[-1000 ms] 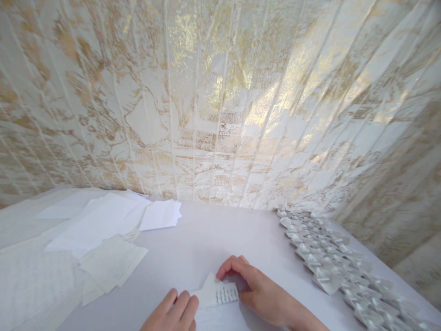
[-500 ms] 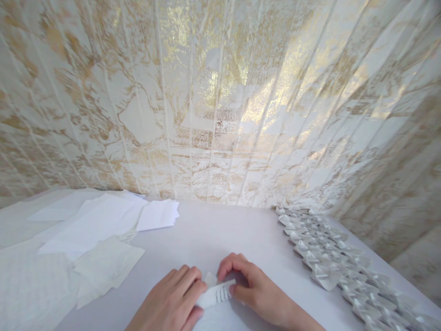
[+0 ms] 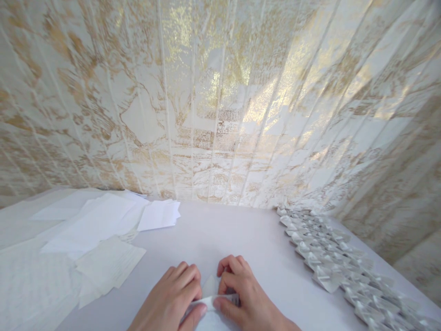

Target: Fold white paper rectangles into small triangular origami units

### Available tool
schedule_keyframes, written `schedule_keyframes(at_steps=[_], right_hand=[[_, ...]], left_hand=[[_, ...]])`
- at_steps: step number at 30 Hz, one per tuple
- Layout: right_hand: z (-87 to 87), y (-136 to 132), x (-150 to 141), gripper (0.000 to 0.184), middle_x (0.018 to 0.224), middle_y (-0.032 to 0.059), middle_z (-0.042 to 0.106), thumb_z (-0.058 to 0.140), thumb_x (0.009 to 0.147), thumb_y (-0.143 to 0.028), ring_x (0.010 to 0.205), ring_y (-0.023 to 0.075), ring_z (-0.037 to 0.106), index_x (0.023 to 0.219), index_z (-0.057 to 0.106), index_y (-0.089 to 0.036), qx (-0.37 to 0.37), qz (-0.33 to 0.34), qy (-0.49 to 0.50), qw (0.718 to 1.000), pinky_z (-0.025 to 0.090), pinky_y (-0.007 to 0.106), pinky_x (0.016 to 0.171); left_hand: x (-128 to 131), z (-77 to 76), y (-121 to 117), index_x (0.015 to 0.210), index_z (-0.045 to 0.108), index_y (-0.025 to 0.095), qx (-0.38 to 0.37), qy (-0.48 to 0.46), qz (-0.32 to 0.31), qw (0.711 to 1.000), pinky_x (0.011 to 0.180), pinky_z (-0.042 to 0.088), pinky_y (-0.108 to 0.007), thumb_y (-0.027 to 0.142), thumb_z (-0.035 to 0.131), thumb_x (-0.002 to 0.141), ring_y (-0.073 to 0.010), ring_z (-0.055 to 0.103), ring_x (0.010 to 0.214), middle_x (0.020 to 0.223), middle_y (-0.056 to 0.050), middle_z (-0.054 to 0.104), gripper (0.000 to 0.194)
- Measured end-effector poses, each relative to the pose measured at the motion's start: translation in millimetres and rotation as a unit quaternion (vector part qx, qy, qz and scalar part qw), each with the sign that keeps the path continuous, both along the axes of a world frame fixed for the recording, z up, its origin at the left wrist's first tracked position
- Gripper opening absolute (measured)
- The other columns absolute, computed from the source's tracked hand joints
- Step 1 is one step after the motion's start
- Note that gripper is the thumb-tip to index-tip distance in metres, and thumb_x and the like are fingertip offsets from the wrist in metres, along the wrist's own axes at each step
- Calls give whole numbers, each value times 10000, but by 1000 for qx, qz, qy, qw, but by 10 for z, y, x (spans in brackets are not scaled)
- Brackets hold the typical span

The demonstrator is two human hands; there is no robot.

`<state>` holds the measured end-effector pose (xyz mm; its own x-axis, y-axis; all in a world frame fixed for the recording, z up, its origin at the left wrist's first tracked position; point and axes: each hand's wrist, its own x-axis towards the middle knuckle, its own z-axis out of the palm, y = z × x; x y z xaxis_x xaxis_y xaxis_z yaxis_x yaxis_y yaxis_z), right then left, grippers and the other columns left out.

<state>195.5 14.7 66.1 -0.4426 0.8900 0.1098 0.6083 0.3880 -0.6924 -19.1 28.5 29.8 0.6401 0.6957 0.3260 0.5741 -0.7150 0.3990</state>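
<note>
At the bottom centre of the head view, a small piece of white paper (image 3: 209, 301) with a folded edge lies between my hands on the table. My left hand (image 3: 174, 294) has curled fingers around its left side, the thumb on the folded strip. On the right, my right hand (image 3: 241, 294) pinches the strip's other end, thumb in front and fingers bent behind. A pointed tip of the paper rises behind the fold. The lower part of the paper runs out of view.
Loose white and printed sheets (image 3: 93, 220) are heaped on the left of the pale table (image 3: 220, 234). A small stack of cut paper (image 3: 159, 215) sits beside them. Rows of folded paper pieces (image 3: 330, 257) stretch along the right. A gold-patterned curtain (image 3: 213, 101) hangs behind.
The printed strip has turned over toward me, its print now mostly hidden. My right hand has moved slightly inward and down along it, and my left thumb has come onto the fold.
</note>
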Motion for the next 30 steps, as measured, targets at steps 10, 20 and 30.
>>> schedule_keyframes(at_steps=[10,20,30], right_hand=[[-37,-19,-70,250,1031,47,559,677,700,16,1013,224,502,726,526,-181,42,-13,-44,998,404,355,903],[5,-40,-72,279,1122,50,560,677,701,5,1060,237,497,843,551,-199,37,-23,-58,997,395,370,931],[5,-42,-132,301,1114,48,563,755,710,-62,1055,248,496,881,553,-205,32,-45,-68,996,388,380,921]], left_hand=[[36,-34,17,792,505,222,41,9,24,999,719,309,-342,138,583,807,-235,460,862,932,-5,549,116],[40,9,-3,863,468,225,9,-25,20,999,699,285,-330,95,550,766,-225,456,821,881,12,519,182],[54,75,21,908,528,234,-81,-13,2,997,769,313,-345,185,577,849,-242,469,917,979,2,534,91]])
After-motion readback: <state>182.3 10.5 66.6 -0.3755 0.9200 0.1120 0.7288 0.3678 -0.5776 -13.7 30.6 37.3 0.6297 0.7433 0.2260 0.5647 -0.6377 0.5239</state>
